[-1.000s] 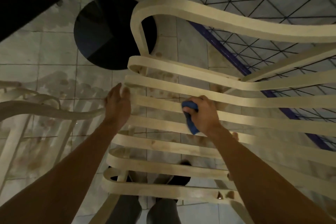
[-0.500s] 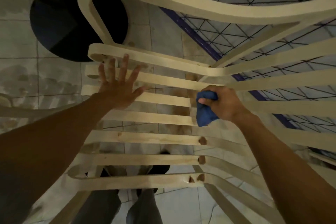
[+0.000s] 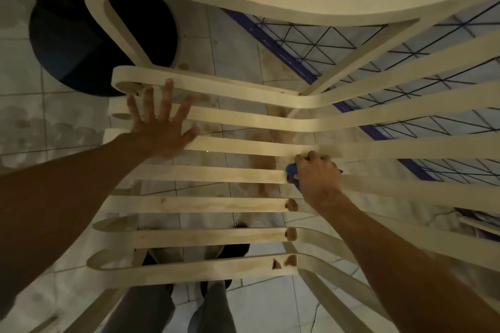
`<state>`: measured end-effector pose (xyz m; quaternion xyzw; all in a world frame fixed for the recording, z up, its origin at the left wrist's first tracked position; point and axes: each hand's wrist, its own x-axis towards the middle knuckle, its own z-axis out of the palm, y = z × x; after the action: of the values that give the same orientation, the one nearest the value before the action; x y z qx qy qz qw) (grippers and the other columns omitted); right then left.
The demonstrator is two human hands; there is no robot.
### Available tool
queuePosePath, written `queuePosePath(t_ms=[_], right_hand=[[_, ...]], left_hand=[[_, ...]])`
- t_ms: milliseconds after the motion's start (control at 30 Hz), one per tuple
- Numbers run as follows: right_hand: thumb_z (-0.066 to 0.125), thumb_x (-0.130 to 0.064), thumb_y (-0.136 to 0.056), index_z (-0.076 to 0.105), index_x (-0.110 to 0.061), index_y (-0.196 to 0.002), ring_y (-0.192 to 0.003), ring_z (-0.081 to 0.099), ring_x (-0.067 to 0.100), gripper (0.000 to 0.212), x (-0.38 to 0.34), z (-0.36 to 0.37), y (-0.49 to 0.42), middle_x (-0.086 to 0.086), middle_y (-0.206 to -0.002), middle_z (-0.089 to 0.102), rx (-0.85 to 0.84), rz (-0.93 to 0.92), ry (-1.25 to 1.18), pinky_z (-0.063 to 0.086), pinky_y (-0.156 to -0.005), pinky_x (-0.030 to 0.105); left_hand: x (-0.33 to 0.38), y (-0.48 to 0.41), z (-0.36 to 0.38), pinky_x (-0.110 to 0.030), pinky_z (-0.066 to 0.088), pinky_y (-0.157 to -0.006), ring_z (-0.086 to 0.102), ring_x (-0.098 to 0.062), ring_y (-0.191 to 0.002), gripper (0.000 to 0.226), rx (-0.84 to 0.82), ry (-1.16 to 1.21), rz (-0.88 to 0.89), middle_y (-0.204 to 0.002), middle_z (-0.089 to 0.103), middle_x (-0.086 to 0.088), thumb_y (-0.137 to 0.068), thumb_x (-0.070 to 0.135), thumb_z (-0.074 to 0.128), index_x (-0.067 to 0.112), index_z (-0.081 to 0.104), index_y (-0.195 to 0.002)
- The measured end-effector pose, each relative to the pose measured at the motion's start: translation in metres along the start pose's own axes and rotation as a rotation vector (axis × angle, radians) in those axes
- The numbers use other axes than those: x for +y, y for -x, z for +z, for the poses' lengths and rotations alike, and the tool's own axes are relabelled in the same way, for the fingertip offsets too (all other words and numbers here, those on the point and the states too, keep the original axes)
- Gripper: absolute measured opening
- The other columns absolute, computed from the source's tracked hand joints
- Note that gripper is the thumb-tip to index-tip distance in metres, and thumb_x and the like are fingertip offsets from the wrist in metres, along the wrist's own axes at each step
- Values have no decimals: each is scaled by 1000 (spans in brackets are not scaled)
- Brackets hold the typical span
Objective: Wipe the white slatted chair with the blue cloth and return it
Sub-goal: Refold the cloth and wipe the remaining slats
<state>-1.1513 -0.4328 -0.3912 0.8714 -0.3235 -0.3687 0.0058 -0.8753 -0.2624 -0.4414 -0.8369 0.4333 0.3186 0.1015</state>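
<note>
The white slatted chair (image 3: 232, 174) fills the view from above, its curved slats running left to right with brown stains near the slat joints. My left hand (image 3: 159, 127) lies flat on the upper left slats with its fingers spread. My right hand (image 3: 318, 174) presses on a middle slat, closed around the blue cloth (image 3: 291, 171), of which only a small bunched part shows under the fingers.
A black round table base (image 3: 81, 43) stands on the tiled floor at the upper left. A dark wire grid with a blue frame (image 3: 351, 67) runs diagonally behind the chair. My legs and dark shoes (image 3: 205, 292) show below the slats.
My right hand has slid the blue cloth a little to the right along the middle slat, and the cloth is more hidden under the hand. My left hand stays flat on the left slats.
</note>
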Motion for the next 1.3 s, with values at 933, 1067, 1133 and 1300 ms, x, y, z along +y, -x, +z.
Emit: queuePosePath(t_ms=[933,1067,1133,1300], right_hand=[[66,-23,-86,52,-21,-129,-115,44,32,45,-14,22,-1,8,-127,51,141,-6,-385,40,-98,41],[75,-18,-82,50,-15,-133,-126,38,35,57,-9,25,16,15,-141,32,319,82,-548,49,-94,50],[71,-18,-86,50,-16,-133,-127,39,35,52,-7,25,19,14,-142,31,356,28,-577,48,-96,50],[63,-15,-90,54,-26,-118,-119,49,27,32,0,24,20,-1,-136,41,371,-156,-605,51,-87,37]], left_hand=[[5,0,-3,-68,-14,-112,-32,-43,-143,80,-20,-38,16,-142,-57,-3,-86,75,3,39,-32,-147],[4,0,-2,-68,-15,-112,-32,-44,-143,85,-30,-28,9,-140,-59,-3,-75,77,-6,39,-33,-146],[5,0,-4,-69,-14,-112,-32,-44,-143,87,-33,-26,14,-140,-59,-3,-73,77,-7,39,-33,-147],[6,5,-8,-69,-11,-113,-30,-43,-144,89,-43,-19,17,-144,-56,-4,-71,77,-9,38,-31,-148]])
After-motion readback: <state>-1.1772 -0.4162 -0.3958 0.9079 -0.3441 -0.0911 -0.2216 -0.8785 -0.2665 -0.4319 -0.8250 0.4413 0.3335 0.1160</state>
